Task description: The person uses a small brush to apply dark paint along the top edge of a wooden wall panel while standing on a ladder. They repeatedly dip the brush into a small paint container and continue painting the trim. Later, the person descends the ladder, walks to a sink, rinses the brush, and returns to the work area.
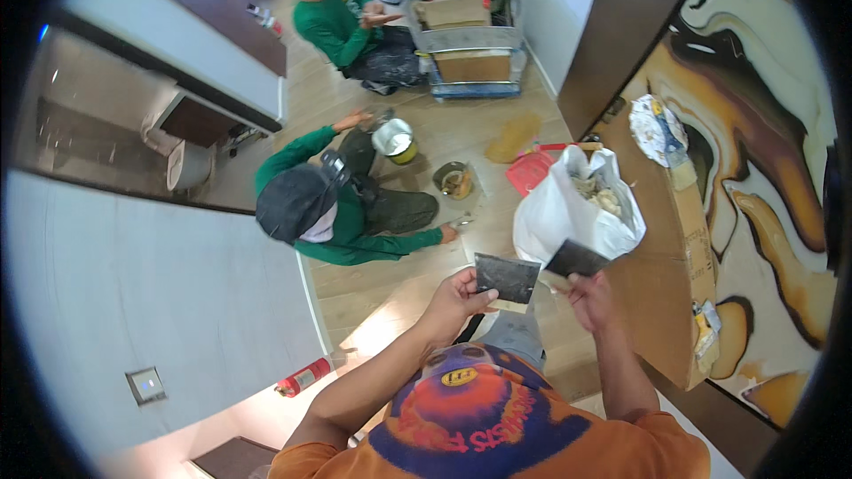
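Note:
In front of my chest, my left hand [454,306] is closed around the near edge of a dark flat square with a pale edge [506,277], thumb on top. My right hand [593,303] pinches a second dark flat square [577,259], tilted and partly over the rim of a white sack [546,213]. The two squares are close together but apart. Pale crumpled waste [602,195] shows in the sack's mouth. From here I cannot tell what the squares are made of.
A co-worker in green [306,200] squats at the left, near a paint bucket [395,140] and a bowl [453,180]. Another person [346,27] sits farther off beside a loaded cart [470,40]. A red dustpan [531,172], cardboard [652,275] and a fire extinguisher [303,377] are around.

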Action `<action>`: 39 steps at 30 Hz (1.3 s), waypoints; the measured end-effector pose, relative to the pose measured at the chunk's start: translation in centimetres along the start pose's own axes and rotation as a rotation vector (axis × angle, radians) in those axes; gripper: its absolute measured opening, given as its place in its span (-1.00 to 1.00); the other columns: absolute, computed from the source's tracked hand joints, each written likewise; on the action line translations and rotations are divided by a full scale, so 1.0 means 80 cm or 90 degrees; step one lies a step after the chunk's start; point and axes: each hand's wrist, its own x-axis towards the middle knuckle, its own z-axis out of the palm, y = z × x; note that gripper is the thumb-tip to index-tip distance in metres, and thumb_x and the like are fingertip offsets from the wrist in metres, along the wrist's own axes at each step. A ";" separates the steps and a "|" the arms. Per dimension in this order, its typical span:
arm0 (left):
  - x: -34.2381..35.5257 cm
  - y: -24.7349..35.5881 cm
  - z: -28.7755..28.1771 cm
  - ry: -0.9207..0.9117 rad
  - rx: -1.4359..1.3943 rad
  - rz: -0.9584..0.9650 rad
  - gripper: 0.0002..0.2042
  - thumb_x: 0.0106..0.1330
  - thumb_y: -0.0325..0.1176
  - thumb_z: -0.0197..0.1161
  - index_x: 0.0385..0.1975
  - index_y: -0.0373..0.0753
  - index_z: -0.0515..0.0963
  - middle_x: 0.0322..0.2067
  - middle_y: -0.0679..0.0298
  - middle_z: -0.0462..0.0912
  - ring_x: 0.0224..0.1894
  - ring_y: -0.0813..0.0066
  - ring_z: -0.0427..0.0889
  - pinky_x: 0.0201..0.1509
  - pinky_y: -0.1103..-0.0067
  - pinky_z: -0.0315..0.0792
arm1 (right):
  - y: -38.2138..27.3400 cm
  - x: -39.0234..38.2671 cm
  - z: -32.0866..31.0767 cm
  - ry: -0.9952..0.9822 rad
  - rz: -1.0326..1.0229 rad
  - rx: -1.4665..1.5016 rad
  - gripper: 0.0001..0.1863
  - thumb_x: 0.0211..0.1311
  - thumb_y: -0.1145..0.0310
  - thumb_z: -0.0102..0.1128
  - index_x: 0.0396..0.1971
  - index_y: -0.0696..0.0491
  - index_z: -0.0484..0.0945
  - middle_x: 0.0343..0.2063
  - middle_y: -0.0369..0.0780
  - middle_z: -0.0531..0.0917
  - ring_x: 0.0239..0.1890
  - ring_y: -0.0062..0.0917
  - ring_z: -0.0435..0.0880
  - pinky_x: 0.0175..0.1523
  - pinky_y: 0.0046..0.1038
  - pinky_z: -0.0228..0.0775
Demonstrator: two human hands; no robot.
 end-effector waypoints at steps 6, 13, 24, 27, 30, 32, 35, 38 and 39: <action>-0.275 -0.040 -0.161 0.253 -0.004 0.250 -0.73 0.42 -0.57 0.27 0.08 -0.35 0.50 -0.11 0.23 0.68 -0.03 0.56 0.67 0.05 0.51 0.67 | 0.163 -0.109 0.315 -0.310 -0.018 -0.379 -0.60 0.31 0.49 0.37 0.07 0.06 0.43 -0.03 -0.28 0.60 0.05 -0.59 0.57 0.18 -0.47 0.44; -0.552 -0.083 -0.278 0.567 -0.205 0.514 -0.56 0.47 -0.56 0.20 0.32 -0.39 0.35 0.01 0.16 0.61 0.04 0.44 0.67 0.06 0.52 0.69 | 0.352 -0.189 0.600 -0.850 0.025 -0.501 -0.65 0.41 0.29 0.29 0.05 0.13 0.46 -0.04 -0.07 0.69 0.01 -0.33 0.71 0.15 -0.34 0.52; -0.614 -0.050 -0.518 0.594 -0.183 0.514 -0.48 0.55 -0.45 0.09 0.43 -0.49 0.18 0.22 0.00 0.51 0.19 0.27 0.60 0.21 0.25 0.65 | 0.516 -0.091 0.777 -0.811 0.069 -0.626 -0.69 0.48 0.27 0.18 0.06 0.13 0.53 -0.19 -0.16 0.72 -0.17 -0.38 0.67 -0.01 -0.37 0.50; -0.616 -0.057 -0.642 0.619 -0.135 0.311 -0.49 0.56 -0.41 0.09 0.43 -0.47 0.21 0.20 0.01 0.55 0.19 0.31 0.59 0.24 0.37 0.61 | 0.550 -0.016 0.827 -0.788 0.004 -0.552 -0.74 0.49 0.35 0.16 0.05 0.16 0.54 -0.19 -0.18 0.71 -0.16 -0.50 0.65 -0.02 -0.38 0.49; -0.599 -0.065 -0.733 0.675 -0.172 0.157 -0.51 0.58 -0.34 0.08 0.40 -0.45 0.26 0.18 0.05 0.58 0.13 0.43 0.61 0.21 0.53 0.56 | 0.572 0.063 0.906 -0.733 -0.070 -0.535 -0.77 0.50 0.40 0.14 0.04 0.17 0.55 -0.17 -0.20 0.71 -0.13 -0.53 0.66 0.00 -0.39 0.49; -0.584 -0.056 -0.765 0.654 -0.128 0.027 -0.52 0.57 -0.34 0.08 0.39 -0.43 0.27 0.18 0.07 0.56 0.14 0.45 0.59 0.23 0.55 0.54 | 0.584 0.111 0.966 -0.701 -0.106 -0.482 -0.80 0.50 0.44 0.13 0.02 0.16 0.56 -0.15 -0.20 0.71 -0.09 -0.52 0.67 0.03 -0.40 0.49; -0.535 -0.005 -0.794 0.486 0.135 -0.075 -0.54 0.57 -0.33 0.08 0.37 -0.38 0.29 0.19 0.11 0.54 0.15 0.48 0.57 0.25 0.58 0.50 | 0.595 0.170 1.032 -0.669 -0.127 -0.359 -0.82 0.45 0.56 0.12 -0.02 0.12 0.57 -0.12 -0.19 0.70 -0.02 -0.49 0.68 0.10 -0.40 0.49; -0.479 0.061 -0.837 0.296 0.458 -0.023 -0.57 0.56 -0.33 0.08 0.35 -0.34 0.31 0.19 0.14 0.52 0.17 0.51 0.55 0.27 0.61 0.47 | 0.633 0.230 1.069 -0.666 -0.165 -0.301 -0.75 0.33 0.72 0.11 -0.08 0.11 0.57 -0.08 -0.16 0.69 0.05 -0.45 0.67 0.17 -0.38 0.48; -0.463 0.062 -0.857 0.249 0.539 0.004 -0.58 0.56 -0.33 0.08 0.35 -0.33 0.31 0.20 0.15 0.51 0.17 0.52 0.54 0.28 0.62 0.45 | 0.667 0.241 1.070 -0.680 -0.184 -0.295 -0.72 0.28 0.76 0.10 -0.09 0.12 0.56 -0.07 -0.15 0.68 0.07 -0.43 0.67 0.18 -0.38 0.48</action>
